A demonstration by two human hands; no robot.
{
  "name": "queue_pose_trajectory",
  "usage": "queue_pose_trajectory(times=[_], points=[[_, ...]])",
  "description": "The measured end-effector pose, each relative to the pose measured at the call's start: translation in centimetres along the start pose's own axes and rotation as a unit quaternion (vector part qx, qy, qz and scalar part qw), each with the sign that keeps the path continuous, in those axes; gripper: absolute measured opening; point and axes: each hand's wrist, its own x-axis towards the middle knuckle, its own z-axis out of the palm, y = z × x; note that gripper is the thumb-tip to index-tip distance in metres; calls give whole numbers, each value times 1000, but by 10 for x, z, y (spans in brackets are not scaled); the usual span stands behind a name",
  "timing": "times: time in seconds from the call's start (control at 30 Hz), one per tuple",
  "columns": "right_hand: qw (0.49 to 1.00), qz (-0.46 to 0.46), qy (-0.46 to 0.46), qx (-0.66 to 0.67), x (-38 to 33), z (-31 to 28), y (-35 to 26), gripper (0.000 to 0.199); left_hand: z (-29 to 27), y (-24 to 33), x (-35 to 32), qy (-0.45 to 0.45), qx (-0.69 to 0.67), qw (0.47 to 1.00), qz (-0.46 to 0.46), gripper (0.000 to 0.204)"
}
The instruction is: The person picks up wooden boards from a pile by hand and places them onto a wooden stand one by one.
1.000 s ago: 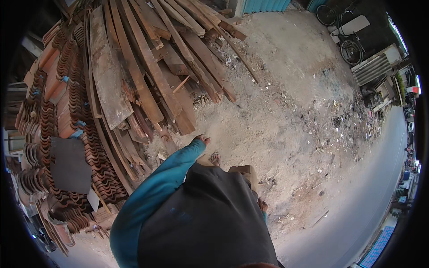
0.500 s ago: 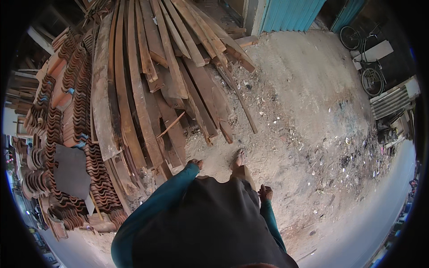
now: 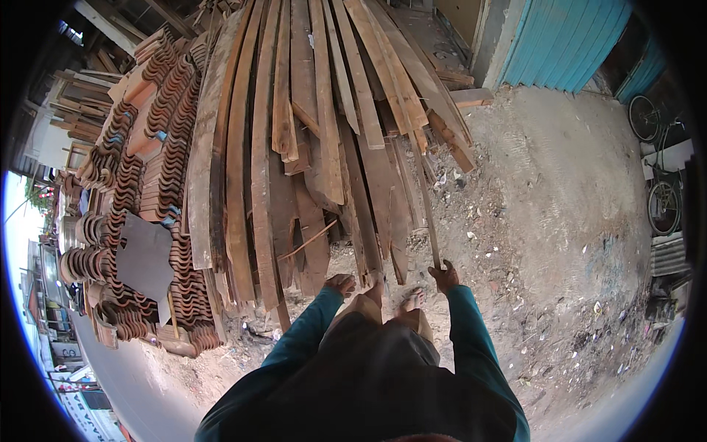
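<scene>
My right hand (image 3: pixel 444 279) reaches to the near end of a thin wooden strip (image 3: pixel 430 221) that sticks out from the right side of a plank pile. Its fingers are apart around the strip's tip; whether they touch it I cannot tell. My left hand (image 3: pixel 341 284) is held low in front of me, fingers loosely bent, with nothing seen in it. Just beyond it are the near ends of long brown planks (image 3: pixel 261 177), stacked and fanned toward me. A thin stick (image 3: pixel 308 240) lies across some of their ends.
Stacked clay roof tiles (image 3: pixel 132 191) stand left of the planks, with a dark flat sheet (image 3: pixel 144 258) leaning on them. Ahead right are a blue corrugated door (image 3: pixel 567 44) and a bicycle (image 3: pixel 664 206). Rubble and litter (image 3: pixel 508 295) cover the ground on the right.
I have come closer to the plank pile, with my feet stepping forward. My right hand has gone from beside my leg out to the thin strip's end. My left hand remains low.
</scene>
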Motion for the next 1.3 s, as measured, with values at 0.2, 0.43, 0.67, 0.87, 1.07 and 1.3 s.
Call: queue_pose_trajectory(times=[0.2, 0.43, 0.67, 0.87, 1.07, 1.3], points=[[997, -19, -56, -51, -19, 13, -39, 39, 37, 50, 82, -20, -64, 997, 37, 52], [998, 8, 21, -55, -108, 35, -127, 36, 142, 160, 175, -72, -28, 994, 73, 68], [974, 18, 129, -186, -132, 57, -136, 39, 183, 182, 155, -122, -209, 965, 99, 37], [970, 86, 96, -204, -144, 67, -125, 43, 151, 174, 114, -119, -196, 961, 154, 30], [979, -148, -15, -141, -75, 120, -215, 51, 42, 267, 169, 1, -121, 933, 339, 43], [924, -367, -72, -85, 32, 143, -363, 46, -158, 420, 110, 266, 527, 805, 63, 96]])
